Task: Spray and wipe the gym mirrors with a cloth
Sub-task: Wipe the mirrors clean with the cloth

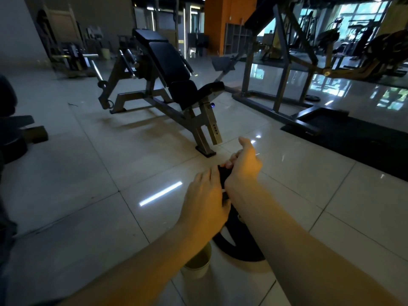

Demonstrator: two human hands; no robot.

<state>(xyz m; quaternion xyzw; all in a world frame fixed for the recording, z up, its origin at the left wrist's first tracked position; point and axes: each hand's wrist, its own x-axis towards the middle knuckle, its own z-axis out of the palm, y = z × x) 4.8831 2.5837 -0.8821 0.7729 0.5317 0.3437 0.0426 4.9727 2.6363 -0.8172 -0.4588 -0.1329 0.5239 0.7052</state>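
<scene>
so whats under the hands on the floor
A black round thing lies on the tiles with a pale container beside it. The left forearm and right forearm cover part of both, so their insides stay hidden.

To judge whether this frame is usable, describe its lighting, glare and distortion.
Head view: dim overall, daylight from the windows at upper right; a bright glare streak lies on the glossy floor; straight lines bend toward the edges, wide-angle; also in the head view, the left hand and right hand look warm-lit, the dark item between them too shadowed to identify.
</scene>
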